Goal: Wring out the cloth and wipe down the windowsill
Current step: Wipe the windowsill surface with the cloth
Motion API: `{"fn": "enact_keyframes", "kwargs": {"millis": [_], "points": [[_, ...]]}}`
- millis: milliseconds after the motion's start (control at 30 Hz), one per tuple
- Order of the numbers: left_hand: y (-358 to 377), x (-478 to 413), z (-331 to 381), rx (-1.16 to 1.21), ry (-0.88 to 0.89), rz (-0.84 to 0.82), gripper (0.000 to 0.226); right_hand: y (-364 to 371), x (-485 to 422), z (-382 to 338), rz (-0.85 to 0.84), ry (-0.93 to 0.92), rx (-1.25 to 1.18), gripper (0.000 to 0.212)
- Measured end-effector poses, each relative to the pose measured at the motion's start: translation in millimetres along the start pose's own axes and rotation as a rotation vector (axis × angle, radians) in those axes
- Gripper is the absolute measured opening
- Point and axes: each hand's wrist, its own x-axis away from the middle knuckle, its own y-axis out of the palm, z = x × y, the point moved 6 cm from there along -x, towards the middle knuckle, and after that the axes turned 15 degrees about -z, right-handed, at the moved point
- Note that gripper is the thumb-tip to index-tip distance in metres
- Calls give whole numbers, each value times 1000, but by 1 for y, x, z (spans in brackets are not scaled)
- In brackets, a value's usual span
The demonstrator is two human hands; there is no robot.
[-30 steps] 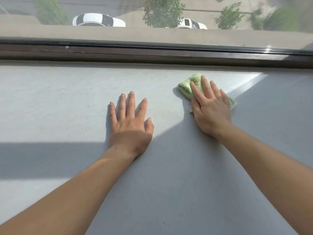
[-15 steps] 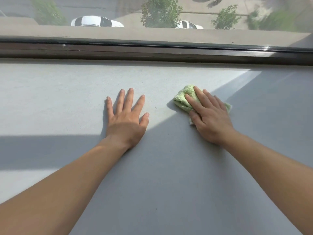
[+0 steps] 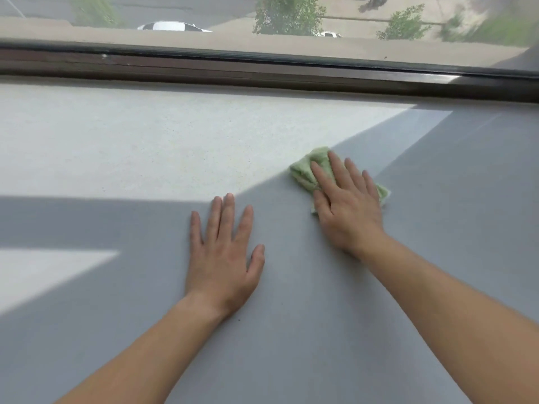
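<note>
a: how far had the person got?
b: the wringing looked done. the cloth (image 3: 303, 170) lay bunched on the sill (image 3: 116, 147), and the right hand (image 3: 347, 205) pressed it down there, with its fingers (image 3: 318, 177) straight and a little spread over it, not curled round it.
a: and the other hand?
b: the left hand (image 3: 223, 255) rested palm down on the bare sill nearby, its fingers (image 3: 227, 211) wide and holding nothing. it seemed only to brace.
a: where on the sill was the cloth?
b: about mid-depth, at the line where sun met shadow, well short of the window frame (image 3: 262, 74).
a: so what was left?
b: probably much of the wiping. no wet streaks showed, so which parts were wiped could not be told. fine specks dotted the sunlit part, and the strip along the frame looked yet to do.
</note>
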Motion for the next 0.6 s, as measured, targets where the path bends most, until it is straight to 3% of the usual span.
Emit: {"fn": "enact_keyframes", "kwargs": {"millis": [100,167,300,367,433,500,600], "points": [[-1,-3,1,-9,-30,-20,73,-10,-12,11,55,208,-121,56],[-1,-2,2,-6,-32,-23,73,7,10,-12,47,144,-81,57],[-3,-1,1,2,-33,-11,73,24,53,-18,-27,-185,85,57],[-3,0,1,4,-42,-8,73,11,35,10,-35,-110,49,55],[-3,1,1,7,-46,-5,73,2,23,30,-4,85,-73,54],[-1,3,0,8,-49,-4,72,10,33,17,44,173,-103,56],[-1,2,1,23,-46,2,72,44,84,-23,48,-13,-18,58]]}}
